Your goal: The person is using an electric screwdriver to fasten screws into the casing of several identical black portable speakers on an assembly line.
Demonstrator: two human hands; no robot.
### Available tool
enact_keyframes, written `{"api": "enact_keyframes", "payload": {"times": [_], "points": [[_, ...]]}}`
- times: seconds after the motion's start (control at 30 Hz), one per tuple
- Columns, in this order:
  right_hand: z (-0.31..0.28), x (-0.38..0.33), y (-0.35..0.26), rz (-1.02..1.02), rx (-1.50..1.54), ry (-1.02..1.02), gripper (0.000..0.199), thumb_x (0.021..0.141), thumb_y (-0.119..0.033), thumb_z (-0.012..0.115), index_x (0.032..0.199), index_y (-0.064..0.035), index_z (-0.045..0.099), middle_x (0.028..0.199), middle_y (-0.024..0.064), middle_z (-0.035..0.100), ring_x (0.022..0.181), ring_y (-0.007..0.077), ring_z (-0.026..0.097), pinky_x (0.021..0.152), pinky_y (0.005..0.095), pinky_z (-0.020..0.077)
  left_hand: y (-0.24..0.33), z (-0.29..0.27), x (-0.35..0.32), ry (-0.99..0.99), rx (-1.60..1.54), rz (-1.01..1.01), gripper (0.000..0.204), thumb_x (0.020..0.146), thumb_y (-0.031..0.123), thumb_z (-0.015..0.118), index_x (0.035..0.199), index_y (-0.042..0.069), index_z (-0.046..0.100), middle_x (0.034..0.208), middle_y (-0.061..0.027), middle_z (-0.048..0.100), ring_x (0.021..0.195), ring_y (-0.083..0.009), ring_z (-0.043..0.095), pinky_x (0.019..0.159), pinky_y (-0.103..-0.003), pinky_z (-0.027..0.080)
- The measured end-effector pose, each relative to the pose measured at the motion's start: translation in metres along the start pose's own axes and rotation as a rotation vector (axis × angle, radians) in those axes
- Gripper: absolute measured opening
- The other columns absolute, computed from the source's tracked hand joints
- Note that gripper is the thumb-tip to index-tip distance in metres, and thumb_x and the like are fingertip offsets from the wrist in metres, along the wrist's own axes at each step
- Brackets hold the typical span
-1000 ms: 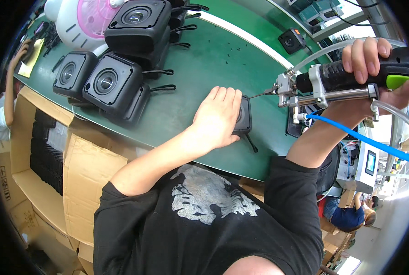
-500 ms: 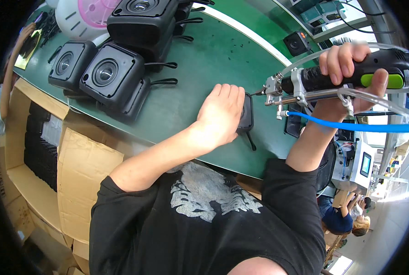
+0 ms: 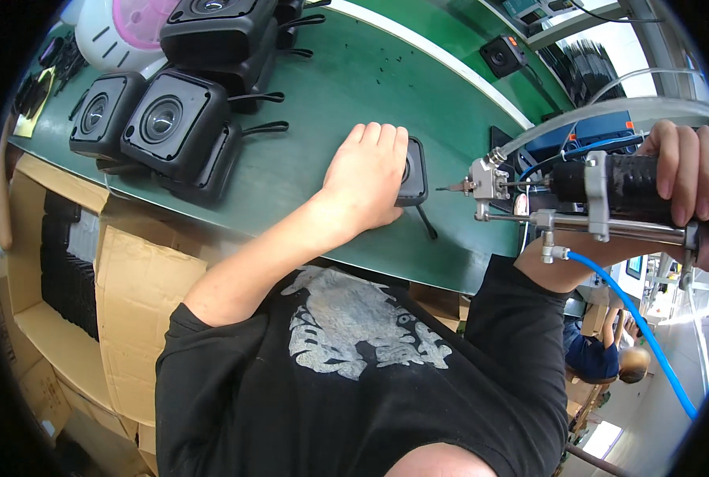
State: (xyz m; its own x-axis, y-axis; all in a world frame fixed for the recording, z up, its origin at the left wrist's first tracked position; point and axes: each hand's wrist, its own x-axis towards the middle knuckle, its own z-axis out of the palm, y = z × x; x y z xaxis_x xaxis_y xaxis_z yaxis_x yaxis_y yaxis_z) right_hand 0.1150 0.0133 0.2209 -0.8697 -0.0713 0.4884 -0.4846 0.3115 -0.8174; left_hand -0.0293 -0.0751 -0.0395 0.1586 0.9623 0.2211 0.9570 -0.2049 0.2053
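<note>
My left hand (image 3: 364,173) lies over a small black speaker (image 3: 419,173) on the green table, fingers wrapped over its far side and thumb at its near edge. The hand covers most of the speaker; its right rim and a short strap show. At the right, my right hand (image 3: 688,168) is closed around a black electric screwdriver (image 3: 629,188) with a metal screw-feed head (image 3: 488,184). A clear hose (image 3: 577,119) and a blue air tube (image 3: 633,302) run to it. The bit points left toward the speaker, apart from it. My right thumb is out of sight.
Several black speakers (image 3: 164,119) with wrist straps are stacked at the left, beside a white and pink plastic object (image 3: 120,32). An open cardboard box (image 3: 144,318) with black pieces stands below the table edge. Another black speaker (image 3: 501,56) sits far right. A person (image 3: 601,354) is at lower right.
My right hand has drawn the screwdriver to the right, so its tip has come away from the speaker. My left hand stays on the speaker. The view has shifted slightly.
</note>
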Motion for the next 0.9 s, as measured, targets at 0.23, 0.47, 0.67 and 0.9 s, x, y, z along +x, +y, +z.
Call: {"api": "enact_keyframes", "payload": {"times": [0.23,0.47,0.67,0.9], "points": [[-0.003,-0.059,0.029,-0.162,0.202,0.335,0.054,0.062,-0.028,0.082,0.095,-0.0073,0.044,0.071,0.0000,0.055,0.053,0.0127,0.055,0.056,0.0271,0.0435,-0.001,0.001,-0.001,0.057,0.006,0.014,0.087,0.063,0.047,0.081,0.122,-0.007,0.049,0.103,-0.0109,0.054,0.101,-0.0232,0.051,0.095,-0.033,0.041],[0.014,-0.043,0.030,-0.122,0.069,0.248,0.065,0.092,-0.062,0.051,0.109,-0.0001,0.043,0.077,0.0126,0.051,0.054,0.0239,0.053,0.047,0.0394,0.0459,-0.002,-0.001,-0.002,0.045,-0.048,0.009,0.090,0.058,0.045,0.084,0.122,-0.008,0.047,0.104,-0.0123,0.054,0.101,-0.0251,0.052,0.095,-0.034,0.042],[0.007,-0.049,0.025,-0.077,0.066,0.236,0.065,0.092,-0.061,0.052,0.111,0.0002,0.041,0.080,0.0129,0.051,0.057,0.0246,0.054,0.050,0.0405,0.0467,0.000,-0.003,0.000,0.005,0.022,0.019,0.090,0.063,0.054,0.080,0.122,-0.007,0.049,0.104,-0.0103,0.054,0.101,-0.0226,0.051,0.095,-0.033,0.041],[0.006,-0.058,0.043,-0.049,0.114,0.243,0.051,0.078,-0.046,0.070,0.099,-0.0067,0.044,0.073,0.0023,0.054,0.058,0.0145,0.057,0.058,0.0300,0.0453,0.001,-0.003,-0.001,-0.003,0.007,0.010,0.088,0.063,0.054,0.080,0.120,-0.006,0.050,0.103,-0.0100,0.054,0.101,-0.0224,0.051,0.095,-0.033,0.041]]}}
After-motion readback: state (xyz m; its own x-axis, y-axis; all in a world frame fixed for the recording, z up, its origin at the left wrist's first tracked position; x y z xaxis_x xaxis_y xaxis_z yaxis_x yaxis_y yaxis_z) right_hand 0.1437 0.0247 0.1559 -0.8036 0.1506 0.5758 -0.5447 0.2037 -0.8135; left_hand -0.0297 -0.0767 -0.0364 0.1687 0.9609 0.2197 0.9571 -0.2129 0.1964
